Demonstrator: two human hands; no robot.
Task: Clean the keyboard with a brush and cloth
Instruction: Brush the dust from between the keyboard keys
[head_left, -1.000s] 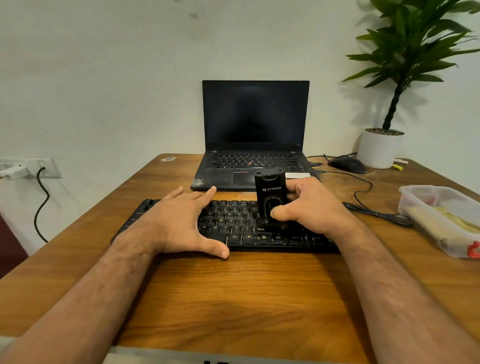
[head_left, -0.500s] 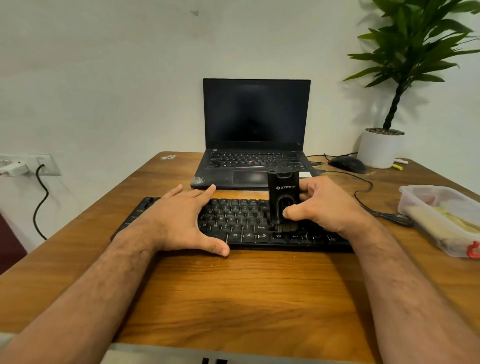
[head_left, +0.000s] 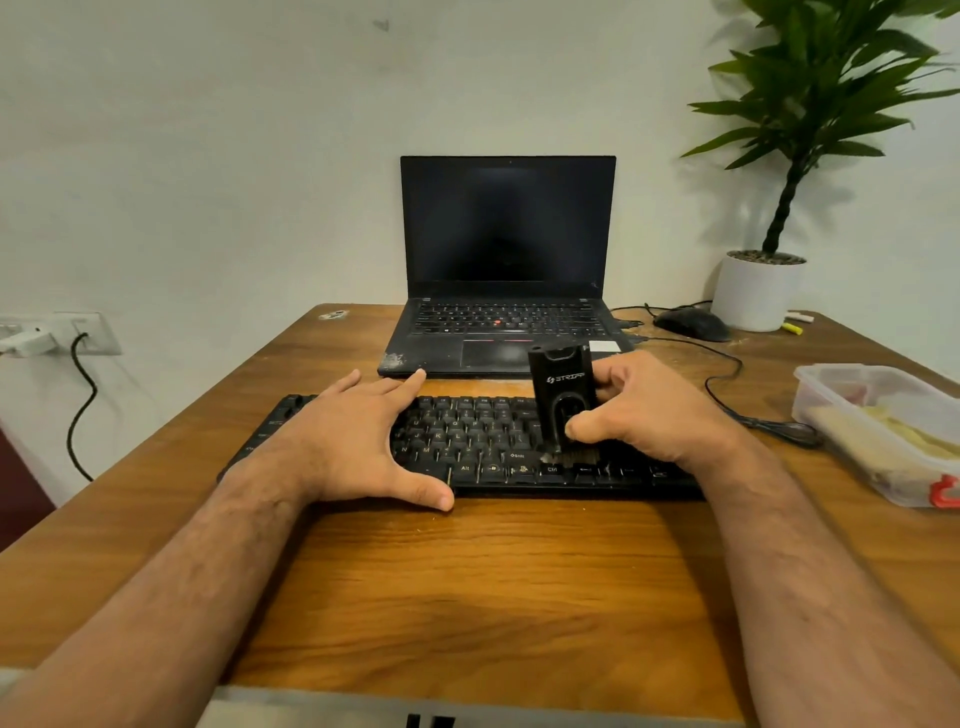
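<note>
A black keyboard (head_left: 483, 441) lies across the wooden desk (head_left: 467, 582) in front of me. My right hand (head_left: 649, 415) grips a black brush (head_left: 562, 395) upright, thumb on its front. The bristles press on the keys in the keyboard's right half, near the bottom row. My left hand (head_left: 353, 441) rests flat on the keyboard's left half with straight fingers and the thumb at the front edge. No cloth is in plain sight.
An open black laptop (head_left: 506, 312) stands behind the keyboard. A mouse (head_left: 691, 323) and its cable, and a potted plant (head_left: 758, 291), sit at the back right. A clear plastic box (head_left: 883, 426) is at the right edge. A wall socket (head_left: 57, 332) is on the left.
My right hand has moved the brush rightward along the keyboard over the last second, then slightly back left. The left hand has stayed flat on the keys.
</note>
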